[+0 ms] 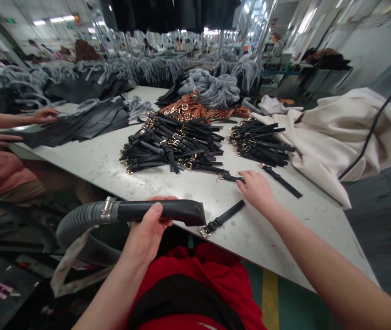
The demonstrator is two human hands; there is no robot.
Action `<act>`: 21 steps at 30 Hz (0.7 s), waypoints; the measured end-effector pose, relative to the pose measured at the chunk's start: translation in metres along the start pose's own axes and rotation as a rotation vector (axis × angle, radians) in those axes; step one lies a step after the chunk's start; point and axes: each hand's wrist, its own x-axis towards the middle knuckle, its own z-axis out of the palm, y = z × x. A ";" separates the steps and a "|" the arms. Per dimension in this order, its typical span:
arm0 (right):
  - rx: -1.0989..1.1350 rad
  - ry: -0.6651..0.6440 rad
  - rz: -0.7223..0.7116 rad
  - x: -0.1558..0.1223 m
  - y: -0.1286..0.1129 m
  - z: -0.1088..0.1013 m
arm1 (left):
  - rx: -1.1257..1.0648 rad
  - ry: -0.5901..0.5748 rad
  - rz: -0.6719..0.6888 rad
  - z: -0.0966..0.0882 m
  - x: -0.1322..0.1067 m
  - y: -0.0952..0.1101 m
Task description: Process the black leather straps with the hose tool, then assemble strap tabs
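My left hand [150, 227] is wrapped round the black nozzle [167, 211] of a ribbed grey hose [81, 217], just off the table's front edge. A metal clamp joins nozzle and hose. Out over the table, my right hand [255, 188] has its fingers closed on the end of a short black strap [231, 177] with a gold buckle. Closer to me lies a single black buckled strap [224, 217]. Another strap [281, 180] rests to the right of my right hand. Behind stand a large pile of black buckled straps [174, 142] and a smaller pile [260, 142].
Brown buckled straps [188, 107] lie behind the black piles. Cream fabric [339, 133] drapes over the table's right side, a black cable across it. At left, another person's hands [44, 115] touch stacked dark sheets [88, 121]. Grey wrapped handles [212, 87] are heaped farther back.
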 end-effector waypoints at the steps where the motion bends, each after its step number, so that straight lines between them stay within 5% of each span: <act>1: -0.005 -0.035 0.032 0.008 0.005 0.006 | -0.001 -0.011 0.004 0.002 0.002 0.000; 5: 0.173 -0.170 0.027 0.007 0.007 0.023 | 0.007 -0.009 0.019 0.008 0.015 -0.003; 10: 0.409 -0.182 -0.069 -0.019 -0.010 0.022 | 0.018 -0.020 0.041 0.032 0.045 -0.027; 15: 0.405 -0.196 -0.069 -0.020 -0.013 0.018 | 0.072 -0.107 0.053 0.056 0.069 -0.054; 21: 0.391 -0.175 -0.088 -0.018 -0.011 0.021 | 0.087 -0.116 0.015 0.056 0.073 -0.054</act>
